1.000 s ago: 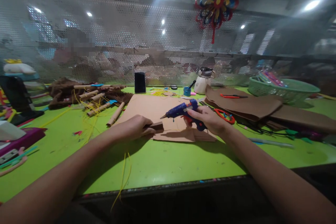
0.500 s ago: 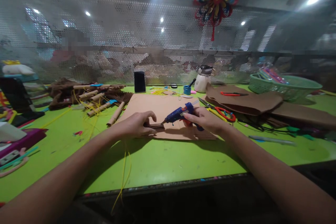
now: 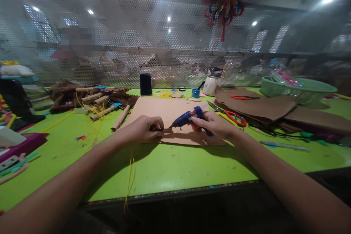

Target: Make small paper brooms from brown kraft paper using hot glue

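Observation:
My left hand (image 3: 145,128) pinches a small stack of folded brown paper (image 3: 166,131), its pleated end poking out to the right past my fingers. Wrapped in my right hand (image 3: 214,123) is a dark blue hot glue gun (image 3: 186,118), whose nozzle points left at the end of the folded paper. Whether the tip touches the paper I cannot tell. Both are just above a tan cardboard sheet (image 3: 153,108) on the green table (image 3: 175,175). Thin yellow strings (image 3: 131,172) hang down below my left hand.
Scissors (image 3: 233,117) and brown paper sheets (image 3: 255,106) lie to the right, near a green basket (image 3: 309,89). Brown paper rolls (image 3: 104,111) with yellow string lie left. A phone (image 3: 146,84), a blue pot (image 3: 195,93) and a white jug (image 3: 212,82) stand behind.
My left thumb and fingers have closed further on the folded paper, and its pleated end has turned slightly. The glue gun stays almost where it was.

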Available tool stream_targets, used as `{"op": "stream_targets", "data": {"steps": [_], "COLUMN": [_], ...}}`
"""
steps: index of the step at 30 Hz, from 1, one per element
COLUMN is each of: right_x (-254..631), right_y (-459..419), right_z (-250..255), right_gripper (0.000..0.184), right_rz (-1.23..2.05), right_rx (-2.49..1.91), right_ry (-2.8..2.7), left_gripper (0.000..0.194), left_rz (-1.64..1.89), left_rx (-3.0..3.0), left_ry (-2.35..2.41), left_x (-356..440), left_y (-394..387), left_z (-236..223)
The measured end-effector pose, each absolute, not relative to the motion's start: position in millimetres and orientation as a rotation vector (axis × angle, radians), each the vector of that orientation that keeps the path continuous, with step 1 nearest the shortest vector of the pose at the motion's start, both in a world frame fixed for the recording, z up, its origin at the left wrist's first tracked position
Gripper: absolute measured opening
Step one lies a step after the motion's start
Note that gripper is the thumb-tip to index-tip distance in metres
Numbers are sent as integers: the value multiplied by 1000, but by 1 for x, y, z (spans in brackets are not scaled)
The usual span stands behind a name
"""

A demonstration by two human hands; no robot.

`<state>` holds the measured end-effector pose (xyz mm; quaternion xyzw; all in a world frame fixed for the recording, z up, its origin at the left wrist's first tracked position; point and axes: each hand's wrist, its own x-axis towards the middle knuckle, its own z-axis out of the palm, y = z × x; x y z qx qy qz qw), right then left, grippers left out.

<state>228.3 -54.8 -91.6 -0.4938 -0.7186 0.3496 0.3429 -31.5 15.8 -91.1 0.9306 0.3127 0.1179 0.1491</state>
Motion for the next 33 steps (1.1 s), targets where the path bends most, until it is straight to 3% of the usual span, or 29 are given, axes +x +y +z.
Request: {"op": "stream_targets", "data": {"steps": [8,15,21,33], "right_x": [240,246,244,225], "right_y": [-50,-49,-42,-35], "right_z": [-97,-100,-116,-116], "right_gripper": [42,40,27,18], "right_rz": [907,1161,1539,1508], "right_rx": [-1227,-1140,-961,-992], "right_ry": [-1771,-1752,-1325,-1124], "left_gripper": [20,21,16,14], "left_rz": [389,415,443,418], "left_rx": [2750,2739,2700,2702], "left_ry": [930,888,746,564], "left_x": [-34,-32,-27,-29], "left_y": [16,14,15,13], "left_z": [-92,-95,-101,-104]}}
